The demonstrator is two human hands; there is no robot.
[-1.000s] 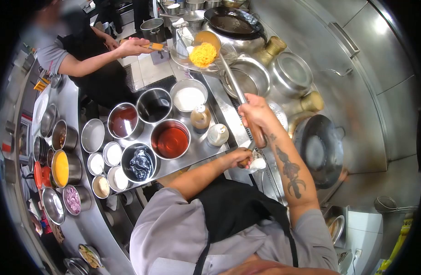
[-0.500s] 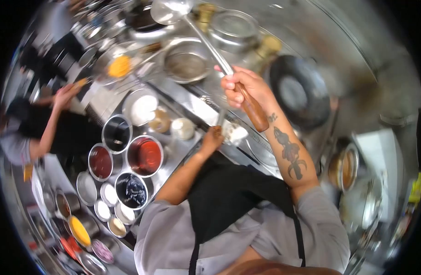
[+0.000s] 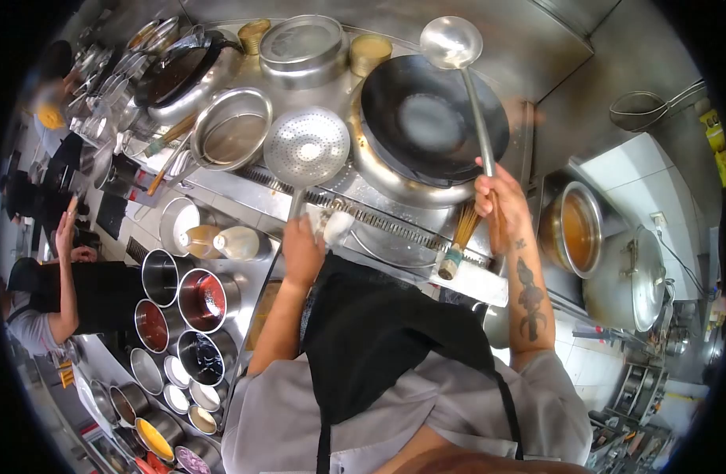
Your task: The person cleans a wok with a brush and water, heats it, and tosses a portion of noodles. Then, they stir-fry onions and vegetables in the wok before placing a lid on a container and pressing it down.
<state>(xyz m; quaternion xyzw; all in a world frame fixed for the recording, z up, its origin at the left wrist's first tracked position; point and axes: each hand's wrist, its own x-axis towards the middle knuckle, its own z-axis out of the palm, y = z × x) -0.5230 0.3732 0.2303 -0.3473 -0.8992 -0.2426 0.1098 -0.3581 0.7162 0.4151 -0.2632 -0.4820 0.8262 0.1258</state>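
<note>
My left hand (image 3: 303,251) is closed around the handle of a perforated skimmer (image 3: 308,146). The round, holed head lies over the stove front, between a metal strainer and the wok. Close by the fingers is a bunched white cloth (image 3: 338,227). A long metal ladle (image 3: 451,43) with a wooden grip is held in my right hand (image 3: 503,204). Its bowl is raised above the far rim of a black wok (image 3: 430,122), which sits tilted on the burner ring. Below that hand, a bamboo brush (image 3: 463,237) rests on the stove's front edge.
Metal pots of dark and red liquids (image 3: 201,300) stand to the left, beside two squeeze bottles (image 3: 236,243). A pot of brown broth (image 3: 578,229) is at the right. A metal strainer (image 3: 233,130) lies on the stove. A co-worker (image 3: 63,296) stands far left.
The view has swung toward the wok, which now appears nearer the middle. My right hand and ladle have shifted right in view. The skimmer's head now shows beyond my left hand.
</note>
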